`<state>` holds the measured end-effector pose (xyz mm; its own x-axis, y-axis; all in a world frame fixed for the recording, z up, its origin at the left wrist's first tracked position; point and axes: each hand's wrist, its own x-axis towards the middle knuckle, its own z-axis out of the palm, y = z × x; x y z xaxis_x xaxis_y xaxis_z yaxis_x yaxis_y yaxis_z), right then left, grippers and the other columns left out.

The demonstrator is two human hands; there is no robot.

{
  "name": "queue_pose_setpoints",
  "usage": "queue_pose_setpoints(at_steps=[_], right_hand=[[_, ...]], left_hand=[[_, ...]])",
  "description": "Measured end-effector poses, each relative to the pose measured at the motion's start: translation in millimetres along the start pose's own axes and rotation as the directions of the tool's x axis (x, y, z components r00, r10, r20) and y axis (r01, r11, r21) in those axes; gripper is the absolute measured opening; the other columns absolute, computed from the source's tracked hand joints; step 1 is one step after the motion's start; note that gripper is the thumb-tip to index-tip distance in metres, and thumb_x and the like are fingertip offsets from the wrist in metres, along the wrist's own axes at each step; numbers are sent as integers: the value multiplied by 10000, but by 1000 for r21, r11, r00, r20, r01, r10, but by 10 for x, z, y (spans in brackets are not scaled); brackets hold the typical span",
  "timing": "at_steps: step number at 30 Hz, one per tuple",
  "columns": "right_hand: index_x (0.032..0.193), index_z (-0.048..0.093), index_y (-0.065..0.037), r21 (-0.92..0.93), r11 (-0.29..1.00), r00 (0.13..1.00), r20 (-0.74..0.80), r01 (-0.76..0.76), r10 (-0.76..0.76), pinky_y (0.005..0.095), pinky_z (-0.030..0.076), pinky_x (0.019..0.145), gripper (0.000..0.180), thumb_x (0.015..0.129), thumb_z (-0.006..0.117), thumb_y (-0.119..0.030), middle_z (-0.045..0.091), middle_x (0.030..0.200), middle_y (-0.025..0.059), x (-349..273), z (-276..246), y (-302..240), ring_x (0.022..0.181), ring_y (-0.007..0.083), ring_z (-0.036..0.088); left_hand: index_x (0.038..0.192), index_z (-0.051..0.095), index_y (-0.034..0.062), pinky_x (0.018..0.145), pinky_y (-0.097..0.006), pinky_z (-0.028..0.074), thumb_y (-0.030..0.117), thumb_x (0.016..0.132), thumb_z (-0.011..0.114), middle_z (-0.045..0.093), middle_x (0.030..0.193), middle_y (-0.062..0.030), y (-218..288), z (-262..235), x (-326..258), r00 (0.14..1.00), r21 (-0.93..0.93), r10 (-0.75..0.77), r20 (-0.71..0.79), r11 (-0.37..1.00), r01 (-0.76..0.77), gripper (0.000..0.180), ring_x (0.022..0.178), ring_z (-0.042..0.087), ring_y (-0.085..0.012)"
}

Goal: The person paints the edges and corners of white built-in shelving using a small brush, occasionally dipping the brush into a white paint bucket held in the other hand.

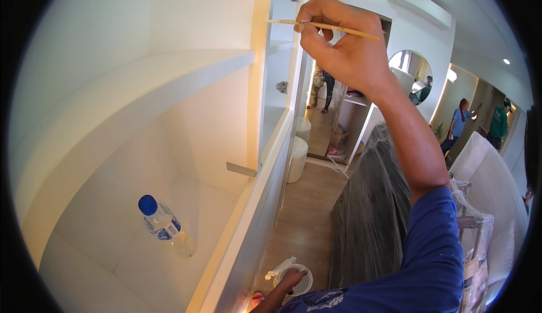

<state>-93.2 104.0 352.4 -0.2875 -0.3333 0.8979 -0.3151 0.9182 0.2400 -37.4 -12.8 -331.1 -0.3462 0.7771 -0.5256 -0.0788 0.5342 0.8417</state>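
My right hand [344,42] is raised at the upper middle, pinching a thin wooden paintbrush [354,31]. The brush lies nearly level, its pale tip at the yellowish front edge [258,75] of a white cabinet's upright panel; whether it touches cannot be told. Low in the view, my left hand [293,278] is closed on the rim of a round white tub [305,286]. A whitish rag [280,267] hangs over the tub's side. The tub's contents are hard to make out.
A clear bottle with a blue cap [148,204] stands inside the cabinet below a shelf [141,87]. Metal hinges [282,87] sit on the panel beyond. To the right are plastic-wrapped dark furniture [370,211] and a pale mattress-like piece [491,172]. People [460,122] stand farther off.
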Motion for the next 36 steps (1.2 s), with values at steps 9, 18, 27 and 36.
queue_pose_setpoints(at_steps=[9,18,27,36], right_hand=[[934,699,-53,-119,993,999,-50,-8,2,248,474,626,80,875,673,-99,717,804,-3,79,-13,-48,636,91,520],[898,665,-50,-30,998,997,57,-49,51,299,547,648,81,826,667,-88,718,759,81,-95,8,-133,692,216,718],[898,666,-63,-96,995,999,-37,28,-32,300,551,642,74,825,669,-80,720,761,78,7,29,-57,686,222,718],[908,671,-60,-46,999,999,41,-7,9,295,552,645,92,816,667,-68,717,760,75,-110,38,-107,681,220,718]], left_hand=[[879,706,-40,546,-399,443,516,907,689,639,689,-118,-36,-7,44,1000,-7,4,16,1000,-4,557,596,601,-207],[938,719,-62,570,-404,457,516,904,690,671,741,-153,21,-24,1,1000,10,-12,7,1000,12,580,626,622,-226],[963,724,-71,622,-423,478,512,902,693,693,806,-174,32,-34,-25,1000,-15,-12,0,1000,12,586,686,645,-250],[1010,725,-78,625,-417,476,495,906,697,701,835,-172,94,-67,-70,1000,-18,-22,21,1000,22,583,689,632,-234]])
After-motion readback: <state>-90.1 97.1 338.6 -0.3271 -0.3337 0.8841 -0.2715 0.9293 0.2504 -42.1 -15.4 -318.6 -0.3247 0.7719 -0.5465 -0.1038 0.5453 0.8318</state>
